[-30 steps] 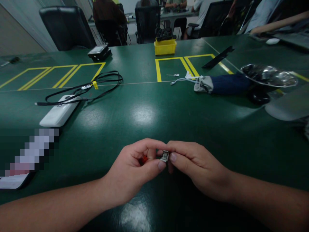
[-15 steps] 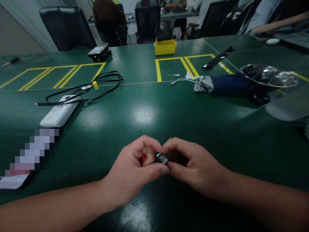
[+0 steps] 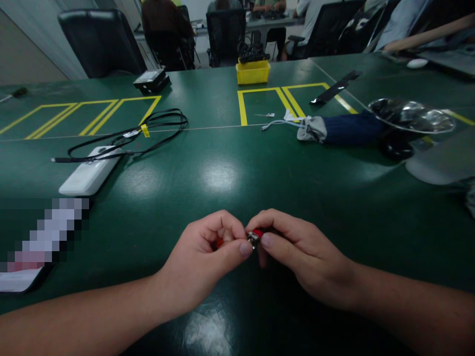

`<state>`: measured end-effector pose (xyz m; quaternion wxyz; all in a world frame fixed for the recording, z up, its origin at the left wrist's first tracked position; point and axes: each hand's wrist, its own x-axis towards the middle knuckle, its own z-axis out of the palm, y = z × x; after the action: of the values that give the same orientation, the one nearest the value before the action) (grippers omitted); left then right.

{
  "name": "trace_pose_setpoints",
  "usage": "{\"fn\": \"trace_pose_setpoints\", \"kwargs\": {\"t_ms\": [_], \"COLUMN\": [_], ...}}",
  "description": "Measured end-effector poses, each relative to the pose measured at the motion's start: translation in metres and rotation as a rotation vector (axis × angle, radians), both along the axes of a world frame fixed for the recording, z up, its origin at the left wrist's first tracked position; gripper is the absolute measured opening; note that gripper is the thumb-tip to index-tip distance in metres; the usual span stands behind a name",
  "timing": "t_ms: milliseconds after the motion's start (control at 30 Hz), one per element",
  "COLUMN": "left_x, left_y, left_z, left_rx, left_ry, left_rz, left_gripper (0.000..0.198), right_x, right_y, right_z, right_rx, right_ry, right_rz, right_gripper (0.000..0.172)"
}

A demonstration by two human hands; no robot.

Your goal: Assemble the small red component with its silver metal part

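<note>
We saw the L hand & R hand meet fingertip to fingertip, low in the ctr of view, over the green tbl. Btwn them was a small metal-and-red part: L thumb + index were closed on its L end, R thumb + index pinched its R end, red side up near the R index. We couldn't tell its exact shape, mostly hidden by fingers. A 2nd red bit showed inside the L hand's curled fingers.

Off to the L we had a white slab w/ a black cable looped across its far end, yellow tag on the cable; nearer us, a pixelated item, ID n/a. Far side, approx. ctr: yellow bin w/ dark stuff piled in it. To the R: blue pouch, grey at one end, next to a shiny metal bowl. Bkgd: ppl seated, plus a black chair far L.
</note>
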<state>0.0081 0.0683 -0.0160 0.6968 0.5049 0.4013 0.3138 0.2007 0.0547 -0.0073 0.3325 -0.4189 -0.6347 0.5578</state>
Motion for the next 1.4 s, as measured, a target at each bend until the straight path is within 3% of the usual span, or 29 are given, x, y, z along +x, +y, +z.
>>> {"fn": "trace_pose_setpoints", "kwargs": {"t_ms": [200,400,900,1167,1400], "left_x": [0.0015,-0.0003,0.0040,0.0033,0.0033], "left_y": [0.0018,0.0036,0.0021,0.0036,0.0031], "left_z": [0.0014,0.0032,0.0020,0.0020,0.0015], "left_rx": [-0.055,-0.072,-0.030,-0.025,0.000], "left_ry": [0.043,0.079,0.031,0.008,0.002], "left_rz": [-0.049,-0.108,0.012,-0.017,-0.003], "left_gripper": [0.027,0.029,0.021,0.018,0.027], "right_x": [-0.0008,-0.0004,0.0009,-0.0018,0.0001], "right_y": [-0.0026,-0.0026,-0.0027,-0.0050,-0.0037], "right_z": [-0.0044,-0.0045,-0.0059,-0.0066,-0.0056], "right_rx": [0.011,0.143,0.229,0.159,0.108], "right_ry": [0.017,-0.015,-0.005,-0.024,-0.031], "right_rz": [-0.093,-0.124,-0.081,-0.159,-0.127], "right_gripper": [0.019,0.016,0.026,0.025,0.019]}}
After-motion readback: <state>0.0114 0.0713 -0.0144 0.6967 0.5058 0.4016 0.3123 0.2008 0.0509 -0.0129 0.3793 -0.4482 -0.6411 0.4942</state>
